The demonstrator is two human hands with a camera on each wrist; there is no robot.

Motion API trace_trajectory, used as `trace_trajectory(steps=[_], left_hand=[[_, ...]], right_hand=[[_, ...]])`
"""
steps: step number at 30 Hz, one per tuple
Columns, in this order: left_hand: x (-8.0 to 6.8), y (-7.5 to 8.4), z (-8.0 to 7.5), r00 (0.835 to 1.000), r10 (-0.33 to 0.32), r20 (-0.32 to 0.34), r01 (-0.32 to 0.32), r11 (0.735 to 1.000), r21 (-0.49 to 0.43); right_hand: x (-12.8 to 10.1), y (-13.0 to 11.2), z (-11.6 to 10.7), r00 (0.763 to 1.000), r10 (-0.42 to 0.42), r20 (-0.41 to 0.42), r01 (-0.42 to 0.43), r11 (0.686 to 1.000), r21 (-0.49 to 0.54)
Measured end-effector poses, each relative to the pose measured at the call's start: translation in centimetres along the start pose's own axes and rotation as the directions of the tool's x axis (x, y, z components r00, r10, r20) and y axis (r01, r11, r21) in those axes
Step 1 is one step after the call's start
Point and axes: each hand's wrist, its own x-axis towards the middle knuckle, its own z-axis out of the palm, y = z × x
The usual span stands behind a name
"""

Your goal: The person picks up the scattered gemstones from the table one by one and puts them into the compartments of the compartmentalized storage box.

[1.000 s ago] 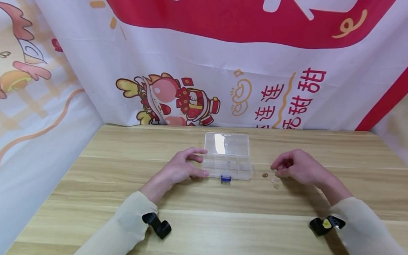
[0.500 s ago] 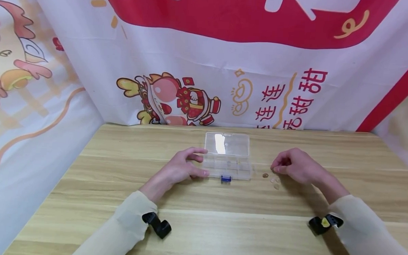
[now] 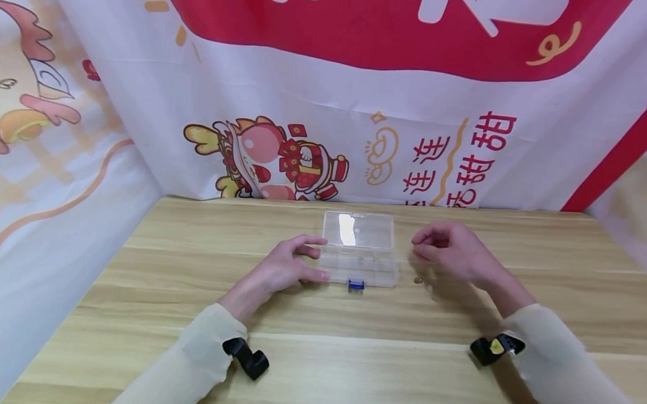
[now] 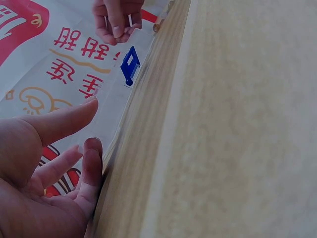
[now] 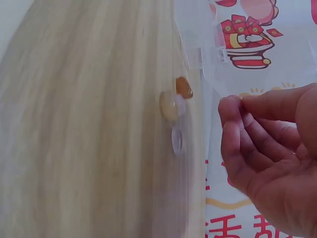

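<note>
A clear plastic compartment box (image 3: 356,261) lies on the table with its lid (image 3: 373,230) folded back and a blue latch (image 3: 355,285) at the front. My left hand (image 3: 284,263) holds its left end, thumb at the near corner and fingers toward the back. To the right of the box, my right hand (image 3: 452,248) is raised above the table, thumb and index fingertips pinched together. A tiny brownish stone shows at those fingertips in the left wrist view, mostly hidden by them. Below lie a brown polished stone (image 5: 184,87) and several pale translucent stones (image 5: 168,105).
The wooden table (image 3: 318,356) meets a printed cloth backdrop (image 3: 317,83) just behind the box. More printed cloth (image 3: 45,216) hangs along the left side. Each sleeve carries a black wrist camera (image 3: 248,360).
My right hand has lifted from the stones with one pinched and moved left and back toward the box. The left hand stays at the box's left end.
</note>
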Motion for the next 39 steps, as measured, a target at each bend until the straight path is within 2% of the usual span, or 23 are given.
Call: trace_trajectory(steps=[5, 15, 29, 39], left_hand=[[0.0, 0.0, 0.1, 1.000, -0.006, 0.001, 0.006, 1.000, -0.009], [0.1, 0.1, 0.0, 1.000, -0.009, 0.001, 0.009, 1.000, -0.007], [0.0, 0.1, 0.1, 1.000, -0.018, -0.004, 0.018, 1.000, -0.009], [0.1, 0.1, 0.1, 1.000, -0.018, -0.005, 0.018, 1.000, -0.006]], right_hand=[[0.2, -0.6, 0.4, 1.000, 0.000, -0.008, 0.001, 0.996, 0.088], [0.8, -1.1, 1.1, 1.000, 0.013, 0.009, -0.014, 0.990, 0.138], [1.3, -2.7, 1.9, 0.995, 0.063, 0.074, -0.074, 0.984, 0.160], [2.1, -3.6, 2.8, 0.993, 0.084, 0.082, -0.097, 0.982, 0.161]])
